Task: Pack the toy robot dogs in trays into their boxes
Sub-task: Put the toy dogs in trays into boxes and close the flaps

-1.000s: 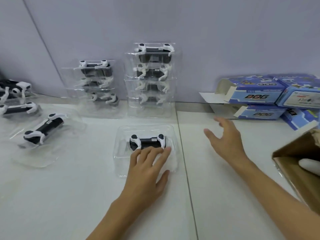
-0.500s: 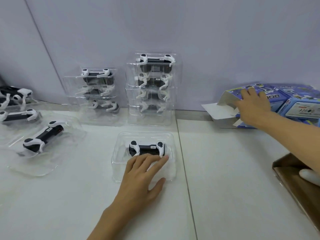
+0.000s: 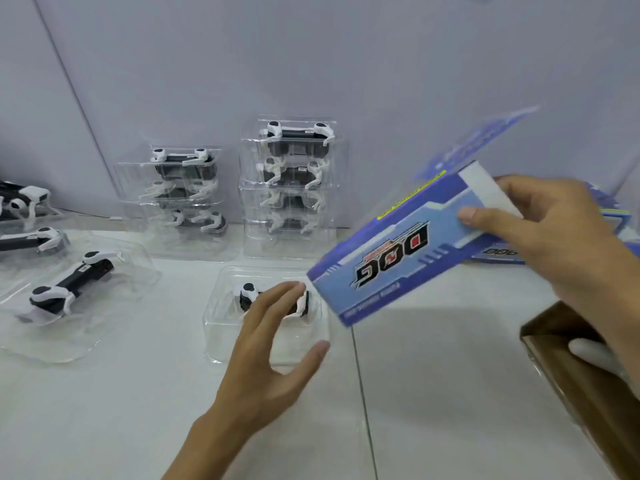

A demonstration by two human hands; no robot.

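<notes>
The step in hand appears to be bringing a box to the tray that is to be packed. The right hand holds a blue box marked DOG in the air, its fingers clamped on the open end beside a white flap, the box tilted with its lower end just above the near tray. That clear tray sits on the white table with a toy robot dog in it. The left hand rests over it, fingers apart and nearly straight on the toy, thumb by the tray's right edge. Next, the open end probably has to be lined up with the tray so it slides in flat.
</notes>
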